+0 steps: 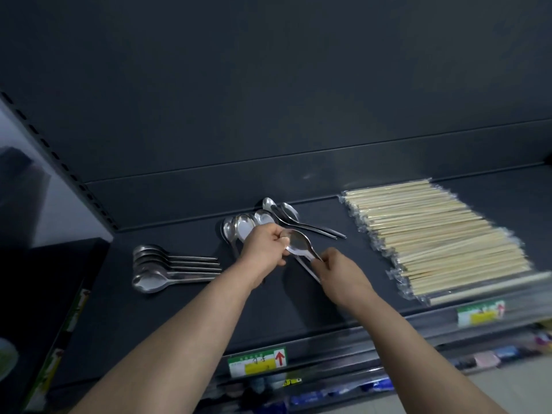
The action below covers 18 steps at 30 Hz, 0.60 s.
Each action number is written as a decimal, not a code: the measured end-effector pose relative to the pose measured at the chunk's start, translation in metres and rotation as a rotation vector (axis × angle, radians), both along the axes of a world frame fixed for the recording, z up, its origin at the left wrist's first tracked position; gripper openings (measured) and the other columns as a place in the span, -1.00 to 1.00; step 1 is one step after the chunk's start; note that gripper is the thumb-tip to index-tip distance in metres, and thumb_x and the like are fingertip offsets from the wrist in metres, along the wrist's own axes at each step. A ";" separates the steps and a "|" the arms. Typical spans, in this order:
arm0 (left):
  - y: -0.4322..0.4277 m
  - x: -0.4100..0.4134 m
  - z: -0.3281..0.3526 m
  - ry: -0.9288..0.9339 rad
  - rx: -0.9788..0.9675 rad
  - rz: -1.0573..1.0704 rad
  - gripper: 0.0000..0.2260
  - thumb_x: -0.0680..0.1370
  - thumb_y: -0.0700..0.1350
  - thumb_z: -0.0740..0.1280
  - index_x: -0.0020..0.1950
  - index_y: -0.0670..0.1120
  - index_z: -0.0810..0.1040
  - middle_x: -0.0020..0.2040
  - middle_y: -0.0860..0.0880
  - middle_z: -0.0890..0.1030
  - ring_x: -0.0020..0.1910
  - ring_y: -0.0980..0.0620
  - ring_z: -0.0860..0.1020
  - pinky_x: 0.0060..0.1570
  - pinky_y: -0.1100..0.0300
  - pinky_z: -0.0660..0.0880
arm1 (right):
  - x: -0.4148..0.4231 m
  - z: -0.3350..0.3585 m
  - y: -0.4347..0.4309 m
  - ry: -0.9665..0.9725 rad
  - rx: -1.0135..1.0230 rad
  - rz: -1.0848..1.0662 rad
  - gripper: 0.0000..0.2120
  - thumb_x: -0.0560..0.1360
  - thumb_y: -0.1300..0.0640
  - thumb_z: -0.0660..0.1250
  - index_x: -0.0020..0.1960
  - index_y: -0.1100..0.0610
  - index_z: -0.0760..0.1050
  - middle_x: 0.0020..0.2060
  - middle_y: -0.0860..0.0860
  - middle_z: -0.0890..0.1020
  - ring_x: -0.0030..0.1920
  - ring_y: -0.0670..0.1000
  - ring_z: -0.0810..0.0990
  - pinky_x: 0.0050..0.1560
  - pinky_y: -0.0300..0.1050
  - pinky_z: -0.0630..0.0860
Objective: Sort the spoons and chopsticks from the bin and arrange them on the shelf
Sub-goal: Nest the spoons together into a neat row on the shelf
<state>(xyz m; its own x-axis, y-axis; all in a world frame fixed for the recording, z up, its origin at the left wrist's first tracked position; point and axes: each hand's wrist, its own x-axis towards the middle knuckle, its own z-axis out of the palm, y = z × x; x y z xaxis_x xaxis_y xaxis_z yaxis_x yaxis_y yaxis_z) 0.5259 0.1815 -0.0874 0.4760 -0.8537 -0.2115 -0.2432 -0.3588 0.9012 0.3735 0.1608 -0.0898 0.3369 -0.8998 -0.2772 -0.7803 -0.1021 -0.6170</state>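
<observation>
Steel spoon (298,244) | left hand (264,246) fingers pinch its bowl | right hand (337,267) fingers clamp its handle | chopsticks (442,237) right of fingers

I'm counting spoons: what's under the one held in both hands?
More spoon handles show just beneath the spoon, above the dark shelf. The left hand and right hand hide their ends.

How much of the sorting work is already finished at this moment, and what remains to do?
Done: the wrapped chopsticks lie stacked on the right of the shelf, and a neat row of spoons lies on the left. In hand: the left hand and right hand both grip a spoon. Left: the loose spoons behind the hands look unaligned. The bin is out of view, so its contents are unknown.
</observation>
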 end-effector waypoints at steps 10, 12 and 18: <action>-0.013 0.006 -0.006 -0.697 0.210 -0.028 -0.69 0.61 -0.12 0.24 0.35 -0.07 0.41 0.30 -0.09 0.50 0.26 -0.13 0.47 0.10 0.03 0.43 | -0.020 -0.006 -0.013 -0.090 -0.014 -0.103 -0.81 0.62 0.04 0.10 -0.03 0.15 0.34 -0.10 0.08 0.61 -0.10 0.12 0.55 -0.16 -0.06 0.40; -0.013 0.007 -0.009 -0.690 0.217 -0.026 -0.77 0.60 -0.11 0.24 0.26 -0.06 0.48 0.20 -0.05 0.58 0.17 -0.11 0.52 0.03 0.05 0.48 | -0.021 -0.010 -0.017 -0.139 0.024 -0.113 -0.84 0.61 0.03 0.11 -0.04 0.11 0.35 -0.13 0.05 0.65 -0.09 0.11 0.61 -0.10 -0.03 0.49; -0.011 0.002 -0.008 -0.528 0.204 -0.004 -0.88 0.58 -0.13 0.22 -0.01 -0.05 0.56 -0.03 0.00 0.61 -0.01 -0.07 0.55 -0.03 0.06 0.52 | -0.025 -0.010 -0.025 -0.218 0.040 -0.133 -0.84 0.63 0.05 0.12 0.04 0.12 0.39 -0.18 0.02 0.65 -0.18 0.02 0.55 -0.24 -0.12 0.34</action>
